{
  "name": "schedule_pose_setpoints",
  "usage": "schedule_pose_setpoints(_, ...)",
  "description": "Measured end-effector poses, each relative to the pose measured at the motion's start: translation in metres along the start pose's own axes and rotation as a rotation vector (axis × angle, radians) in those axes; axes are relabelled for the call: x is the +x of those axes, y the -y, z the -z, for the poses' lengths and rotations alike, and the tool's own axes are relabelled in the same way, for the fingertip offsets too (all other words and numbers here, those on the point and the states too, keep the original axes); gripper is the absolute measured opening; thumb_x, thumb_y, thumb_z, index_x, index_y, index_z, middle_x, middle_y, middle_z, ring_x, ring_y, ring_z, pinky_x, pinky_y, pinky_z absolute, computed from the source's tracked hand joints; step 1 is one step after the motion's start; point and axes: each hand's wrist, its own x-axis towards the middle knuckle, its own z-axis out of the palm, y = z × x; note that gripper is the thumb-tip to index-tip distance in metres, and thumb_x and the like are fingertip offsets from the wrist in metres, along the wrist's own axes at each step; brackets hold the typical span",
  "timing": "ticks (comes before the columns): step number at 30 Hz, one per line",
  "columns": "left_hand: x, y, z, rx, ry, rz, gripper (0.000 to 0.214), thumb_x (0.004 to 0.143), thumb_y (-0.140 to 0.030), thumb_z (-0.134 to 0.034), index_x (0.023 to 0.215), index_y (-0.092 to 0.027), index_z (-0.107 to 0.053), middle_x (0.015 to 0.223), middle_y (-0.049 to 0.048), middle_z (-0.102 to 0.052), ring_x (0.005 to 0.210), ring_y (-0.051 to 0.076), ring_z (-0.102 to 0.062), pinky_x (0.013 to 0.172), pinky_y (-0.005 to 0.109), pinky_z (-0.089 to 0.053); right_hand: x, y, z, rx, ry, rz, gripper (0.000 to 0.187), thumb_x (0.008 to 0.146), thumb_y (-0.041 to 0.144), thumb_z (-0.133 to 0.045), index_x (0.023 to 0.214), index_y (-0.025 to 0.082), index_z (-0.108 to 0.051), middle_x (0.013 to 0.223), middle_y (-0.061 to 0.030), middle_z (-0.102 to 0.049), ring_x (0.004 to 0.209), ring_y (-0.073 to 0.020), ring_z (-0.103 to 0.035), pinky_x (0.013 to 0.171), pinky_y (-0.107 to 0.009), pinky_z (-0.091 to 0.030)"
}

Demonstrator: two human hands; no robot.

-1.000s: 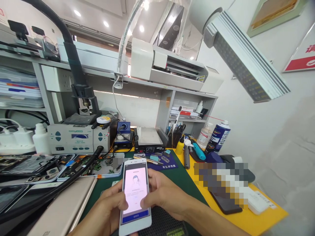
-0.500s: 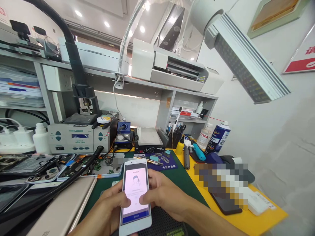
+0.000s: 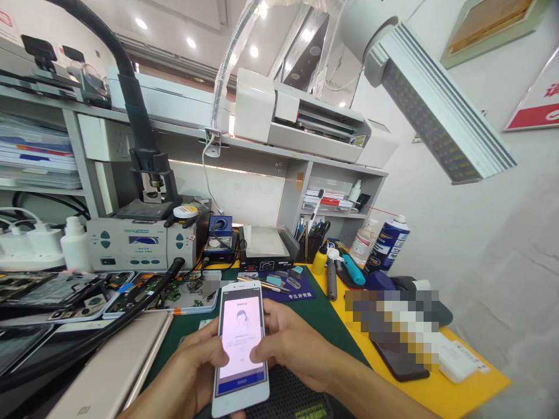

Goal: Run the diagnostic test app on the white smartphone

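A white smartphone (image 3: 241,349) stands tilted toward me in the lower middle of the head view, its screen lit with a pale pop-up over a dark background and a blue bar below. My left hand (image 3: 198,355) is wrapped around its left edge, the thumb resting at the side of the screen. From the right, my right hand (image 3: 290,346) grips the other edge, with its thumb over the glass. Most fingers of both hands are hidden behind the phone. Under it lies a black perforated pad (image 3: 290,396) on the green mat (image 3: 336,337).
At left are a gold phone (image 3: 107,372), a parts tray (image 3: 192,291) and a black hose across them. Behind stand a grey soldering station (image 3: 142,244) and a small hot plate (image 3: 266,244). Right are a spray can (image 3: 388,244) and a dark phone (image 3: 404,364). A lamp (image 3: 441,105) hangs above.
My left thumb has shifted slightly left toward the screen's edge, and the right thumb has moved a little. The phone stays held in both hands.
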Motion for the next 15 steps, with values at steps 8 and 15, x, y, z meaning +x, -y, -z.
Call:
schedule_pose_setpoints(8, -0.0019, -0.0015, -0.0008, -0.004, -0.013, 0.018, 0.068, 0.063, -0.010, -0.056, 0.131, -0.012, -0.051, 0.089, 0.0103, -0.074, 0.073, 0.030, -0.069, 0.047, 0.039, -0.056, 0.0015, -0.0019, 0.0006, 0.007, -0.002, -0.005, 0.062, 0.052, 0.010, -0.073, 0.112, 0.016, -0.062, 0.099, -0.0065, -0.074, 0.086, -0.0261, -0.070, 0.062, -0.029, -0.049)
schedule_pose_setpoints(15, -0.0046, -0.0049, -0.0041, 0.003, -0.023, 0.021, 0.079, 0.065, -0.011, -0.053, 0.143, -0.013, -0.039, 0.095, 0.0117, -0.075, 0.068, 0.029, -0.067, 0.048, 0.041, -0.055, 0.0013, -0.0031, 0.0023, 0.006, 0.015, 0.009, 0.066, 0.051, 0.007, -0.074, 0.115, 0.016, -0.061, 0.099, -0.0064, -0.073, 0.086, -0.0258, -0.069, 0.064, -0.028, -0.048)
